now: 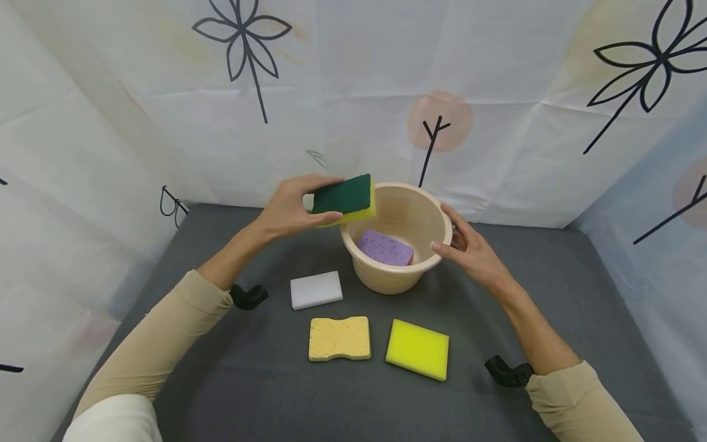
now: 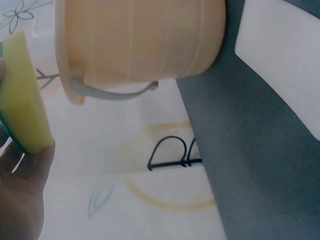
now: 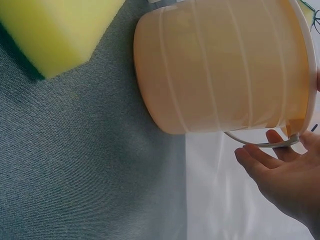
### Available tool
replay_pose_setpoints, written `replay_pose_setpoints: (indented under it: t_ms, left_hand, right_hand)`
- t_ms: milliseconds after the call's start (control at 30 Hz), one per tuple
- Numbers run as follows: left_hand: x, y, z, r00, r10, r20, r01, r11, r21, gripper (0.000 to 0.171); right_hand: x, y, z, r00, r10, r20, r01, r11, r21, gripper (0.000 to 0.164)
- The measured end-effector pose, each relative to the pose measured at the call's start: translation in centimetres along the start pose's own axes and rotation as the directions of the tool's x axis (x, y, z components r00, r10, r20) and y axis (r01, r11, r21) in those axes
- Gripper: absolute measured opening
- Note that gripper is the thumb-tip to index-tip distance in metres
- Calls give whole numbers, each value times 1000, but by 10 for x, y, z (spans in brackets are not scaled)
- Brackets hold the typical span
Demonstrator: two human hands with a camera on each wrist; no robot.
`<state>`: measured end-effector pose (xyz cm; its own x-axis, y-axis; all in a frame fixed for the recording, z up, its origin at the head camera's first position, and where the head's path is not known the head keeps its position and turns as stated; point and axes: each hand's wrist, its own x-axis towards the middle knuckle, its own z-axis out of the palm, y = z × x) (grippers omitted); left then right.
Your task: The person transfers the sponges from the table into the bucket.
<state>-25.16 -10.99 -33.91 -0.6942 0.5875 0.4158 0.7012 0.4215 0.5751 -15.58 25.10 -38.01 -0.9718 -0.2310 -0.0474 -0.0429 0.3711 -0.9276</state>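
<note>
My left hand (image 1: 287, 205) grips a scouring sponge (image 1: 343, 195), its dark green scrubbing side up and its yellow foam below, in the air at the bucket's left rim. The cream bucket (image 1: 381, 279) stands upright on the table with a purple sponge (image 1: 385, 247) lying inside. At the bucket's right rim, my right hand (image 1: 472, 255) holds on with the thumb over the edge and the other fingers outside. In the right wrist view these fingers (image 3: 257, 160) lie beside the bucket's thin handle (image 3: 260, 145).
Before the bucket on the dark grey table (image 1: 265, 380) lie a white sponge (image 1: 316, 290), a pale yellow sponge (image 1: 339, 339) with notched sides and a bright yellow sponge (image 1: 417, 350), green underneath. Patterned white cloth (image 1: 353, 135) hangs behind and at both sides.
</note>
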Motion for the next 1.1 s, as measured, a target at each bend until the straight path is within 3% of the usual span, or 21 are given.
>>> replay_pose_setpoints:
  t_ms: [233, 733, 1100]
  left_hand:
    - [9, 11, 10, 997, 55, 49, -54, 998, -29, 68]
    - [26, 26, 28, 992, 64, 113, -62, 998, -16, 69]
    - [33, 31, 42, 978, 88, 187, -88, 996, -10, 65]
  right_hand:
    - [-1, 1, -1, 1000, 0, 31, 0, 1000, -5, 82]
    - [1, 0, -2, 999, -4, 32, 5, 1000, -31, 82]
    - [1, 1, -1, 1000, -1, 27, 2, 1000, -26, 83]
